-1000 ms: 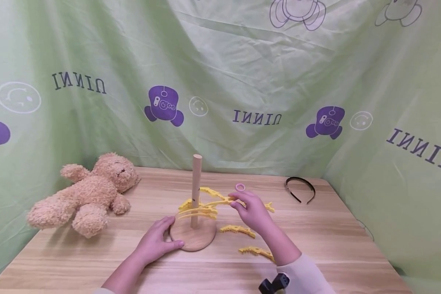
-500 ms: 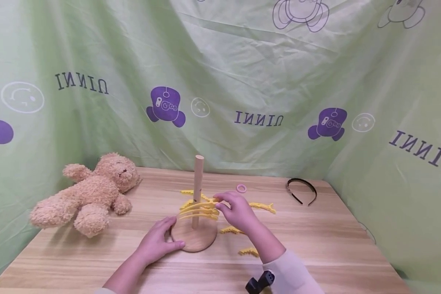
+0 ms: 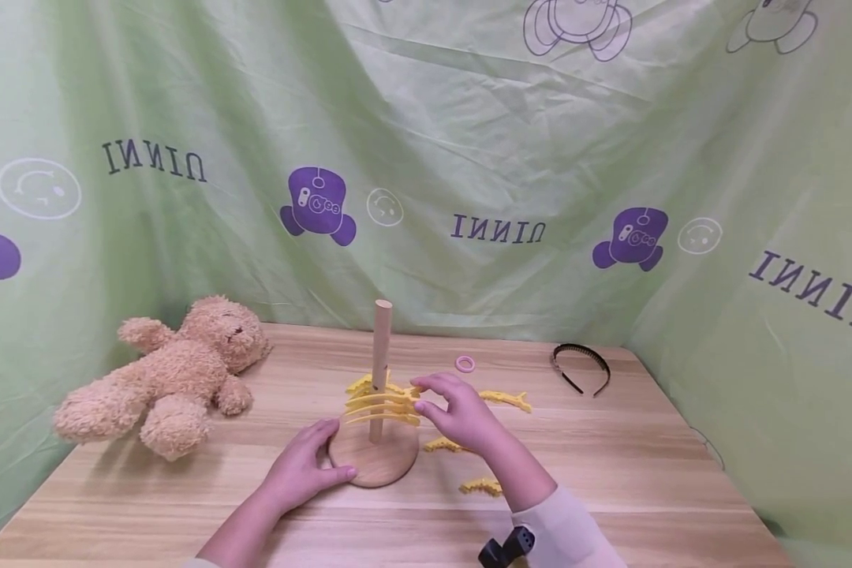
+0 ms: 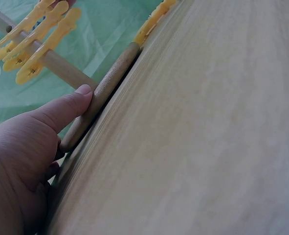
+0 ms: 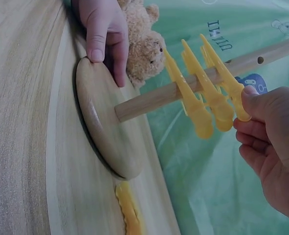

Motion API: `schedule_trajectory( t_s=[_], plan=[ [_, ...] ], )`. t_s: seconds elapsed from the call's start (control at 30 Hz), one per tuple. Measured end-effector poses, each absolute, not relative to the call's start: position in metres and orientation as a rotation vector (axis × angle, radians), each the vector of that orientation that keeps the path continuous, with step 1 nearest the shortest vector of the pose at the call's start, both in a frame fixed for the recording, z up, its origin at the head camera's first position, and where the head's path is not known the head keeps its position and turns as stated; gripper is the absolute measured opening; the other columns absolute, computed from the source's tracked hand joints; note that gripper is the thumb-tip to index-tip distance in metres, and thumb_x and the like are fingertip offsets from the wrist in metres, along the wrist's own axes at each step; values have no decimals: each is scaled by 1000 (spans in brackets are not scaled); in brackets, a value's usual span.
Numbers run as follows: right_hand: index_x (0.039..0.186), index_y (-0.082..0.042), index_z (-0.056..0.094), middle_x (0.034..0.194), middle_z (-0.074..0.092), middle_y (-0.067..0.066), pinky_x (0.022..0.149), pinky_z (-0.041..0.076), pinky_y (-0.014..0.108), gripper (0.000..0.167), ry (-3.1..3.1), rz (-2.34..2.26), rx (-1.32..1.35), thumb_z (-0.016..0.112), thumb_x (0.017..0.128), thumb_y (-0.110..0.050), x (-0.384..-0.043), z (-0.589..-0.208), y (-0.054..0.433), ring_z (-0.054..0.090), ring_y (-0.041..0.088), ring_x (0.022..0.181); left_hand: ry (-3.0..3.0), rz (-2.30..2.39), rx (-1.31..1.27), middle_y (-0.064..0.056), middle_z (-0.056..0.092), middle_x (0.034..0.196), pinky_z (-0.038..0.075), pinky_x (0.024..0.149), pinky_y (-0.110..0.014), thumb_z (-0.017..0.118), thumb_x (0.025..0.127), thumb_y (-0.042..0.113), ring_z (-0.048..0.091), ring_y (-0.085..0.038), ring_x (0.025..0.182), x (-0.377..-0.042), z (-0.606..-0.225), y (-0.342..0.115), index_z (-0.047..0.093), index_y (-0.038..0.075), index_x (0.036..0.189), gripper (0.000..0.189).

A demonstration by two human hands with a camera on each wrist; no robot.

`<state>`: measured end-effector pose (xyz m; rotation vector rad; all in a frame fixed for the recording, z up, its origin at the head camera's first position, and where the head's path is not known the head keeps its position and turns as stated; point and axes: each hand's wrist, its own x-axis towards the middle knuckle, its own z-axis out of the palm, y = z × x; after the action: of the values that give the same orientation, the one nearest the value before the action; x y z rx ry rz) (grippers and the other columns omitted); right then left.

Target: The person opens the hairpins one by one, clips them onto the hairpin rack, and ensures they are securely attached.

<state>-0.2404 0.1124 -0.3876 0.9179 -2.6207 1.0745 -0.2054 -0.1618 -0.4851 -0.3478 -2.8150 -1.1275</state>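
Observation:
A wooden post (image 3: pixel 381 339) rises from a round wooden base (image 3: pixel 374 467). My left hand (image 3: pixel 301 467) grips the near left edge of that base, thumb on the upper face. Three yellow alligator hair clips are stacked crosswise on the post, their arms passing on both sides of it. Between thumb and fingers, my right hand (image 3: pixel 457 412) pinches the handle end of the highest clip (image 5: pixel 224 73). Under it sit the middle clip (image 5: pixel 201 79) and the lowest clip (image 5: pixel 185 92). The right fingertips partly cover the highest clip's handle.
More yellow clips lie right of the base: one far clip (image 3: pixel 507 400), one nearer clip (image 3: pixel 446 445), one nearest clip (image 3: pixel 480 487). Behind them are a pink ring (image 3: pixel 465 364) and a black headband (image 3: pixel 582 368). A teddy bear (image 3: pixel 177 371) lies at the left, before a green curtain (image 3: pixel 426 142).
My right hand has carried the highest clip leftward to the post. Half a second ago its arms stood spread around the post; now they have closed on it. My left hand stays put.

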Motion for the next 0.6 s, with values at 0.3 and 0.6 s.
schedule_trajectory(
  t_s=[0.3,0.6],
  plan=[
    [136,-8,58,135,61,12,106,46,53,50,-2647,1128,874,70,91,-27,-236,-387,121,55,32,128,-2815,-1131,-350,-29,46,145,32,114,-60,83,72,47,41,-47,136,-205,-484,-161,49,-5,139,92],
    [137,-11,57,140,57,11,108,43,56,57,-2677,1168,739,75,86,-29,-228,-399,151,51,34,131,-2813,-1128,-350,-29,46,145,32,114,-60,83,72,47,41,-47,136,-205,-484,-162,50,-5,139,92]
  ],
)
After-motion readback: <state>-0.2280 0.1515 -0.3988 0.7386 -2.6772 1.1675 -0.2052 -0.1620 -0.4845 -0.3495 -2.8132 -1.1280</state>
